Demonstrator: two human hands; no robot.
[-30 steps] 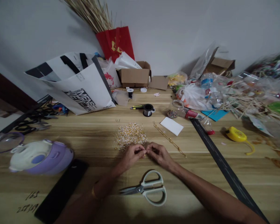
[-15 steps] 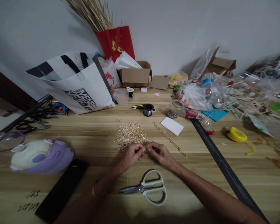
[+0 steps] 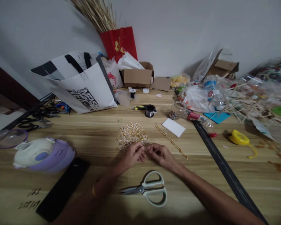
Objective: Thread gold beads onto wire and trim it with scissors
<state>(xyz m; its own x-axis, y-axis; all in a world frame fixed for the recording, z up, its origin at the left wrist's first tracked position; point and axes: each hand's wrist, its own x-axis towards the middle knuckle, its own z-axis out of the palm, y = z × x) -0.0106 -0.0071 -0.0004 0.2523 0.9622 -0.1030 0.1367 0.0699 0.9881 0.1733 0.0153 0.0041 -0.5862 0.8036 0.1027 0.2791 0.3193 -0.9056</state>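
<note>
At bottom centre, scissors [image 3: 142, 188] on wood tabletop [image 3: 201, 154]. Mid-frame, left hand [image 3: 133, 155] and right hand [image 3: 160, 154] close together, curled; cannot tell grip. Bead pile [image 3: 131, 134] just beyond. Open room right, gold chain [image 3: 171, 141] to black strip [image 3: 222, 162]. Upper right, clutter [image 3: 198, 98]; wall [image 3: 166, 34] behind.

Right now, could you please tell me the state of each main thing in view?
Left hand, curled, anything held too small to see
Right hand, likewise
Bead pile, loosely heaped
Gold chain, stretched out
Scissors, lying flat, blades nearly together
White bag, standing, top open
Red bag, filled with stalks
Cardboard box, open
Clear jar, partly filled
Wire spool, upright
</note>
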